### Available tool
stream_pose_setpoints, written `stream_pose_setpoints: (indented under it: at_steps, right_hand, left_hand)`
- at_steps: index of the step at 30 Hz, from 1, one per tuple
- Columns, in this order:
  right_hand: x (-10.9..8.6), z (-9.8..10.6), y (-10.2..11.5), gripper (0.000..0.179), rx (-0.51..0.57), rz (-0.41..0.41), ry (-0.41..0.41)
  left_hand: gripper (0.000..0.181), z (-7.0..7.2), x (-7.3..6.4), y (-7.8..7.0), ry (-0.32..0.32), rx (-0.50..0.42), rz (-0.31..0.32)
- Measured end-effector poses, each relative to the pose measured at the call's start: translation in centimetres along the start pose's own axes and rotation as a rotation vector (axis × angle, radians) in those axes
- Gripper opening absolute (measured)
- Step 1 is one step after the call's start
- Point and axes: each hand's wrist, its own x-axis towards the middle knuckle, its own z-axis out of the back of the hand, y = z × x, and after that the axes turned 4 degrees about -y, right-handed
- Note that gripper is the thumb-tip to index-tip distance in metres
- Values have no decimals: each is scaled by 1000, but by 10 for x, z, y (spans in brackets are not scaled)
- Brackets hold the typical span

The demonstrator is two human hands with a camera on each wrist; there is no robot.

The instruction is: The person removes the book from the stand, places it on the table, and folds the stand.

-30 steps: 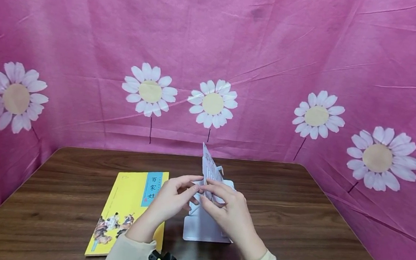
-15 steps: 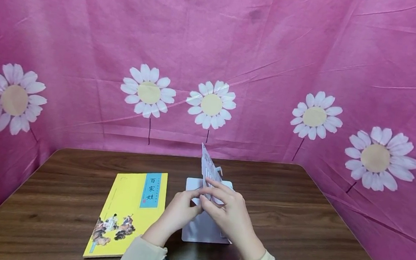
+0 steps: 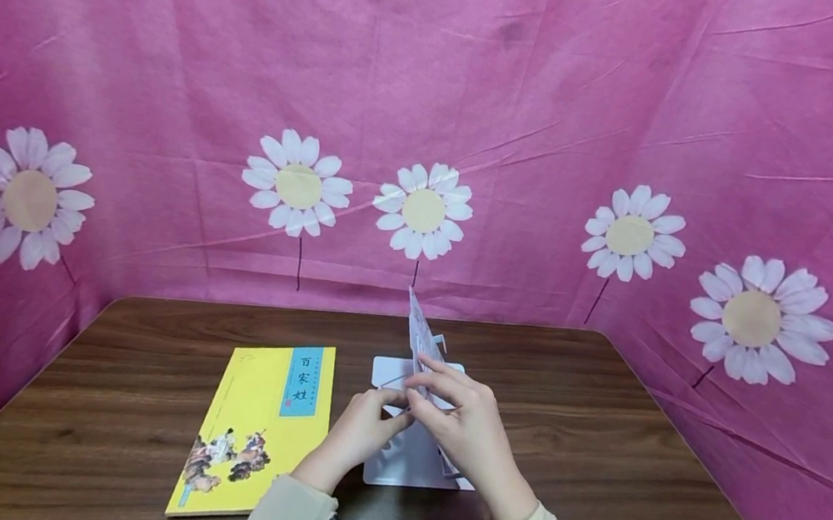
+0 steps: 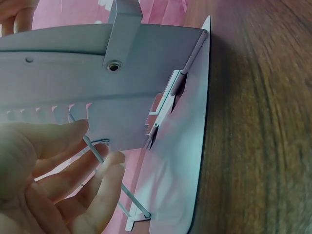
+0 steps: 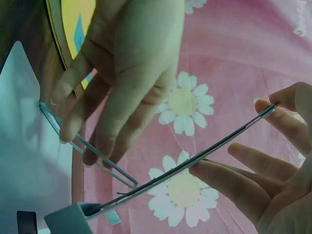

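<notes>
A metal book stand is raised in front of me, its thin panel leaning up from a flat base on the table. My left hand is behind the panel and pinches a bent wire prop between thumb and fingers. That wire is hinged on the base, and its upper end lies by a row of notches on the panel's back. My right hand grips the panel's edge, thumb on one face, fingers on the other, as the right wrist view shows. A folded metal clip sticks out from the panel.
To the left lies a yellow book with a blue title strip, flat on the brown wooden table. A pink curtain with white flowers hangs behind and beside the table.
My left hand has drawn down and back from the panel, and its fingers have closed on the wire prop. The panel has shifted slightly right, with my right hand still on it.
</notes>
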Motion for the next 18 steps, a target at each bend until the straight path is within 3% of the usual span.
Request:
stream_pose_setpoints:
  at_steps: [11, 18]
  right_hand:
    - [7, 31, -7, 12, 248, -322, 94]
    - [8, 58, -18, 16, 296, -370, 162]
  left_hand:
    - [34, -2, 1, -2, 13, -16, 67]
    - [33, -3, 1, -1, 7, -15, 85]
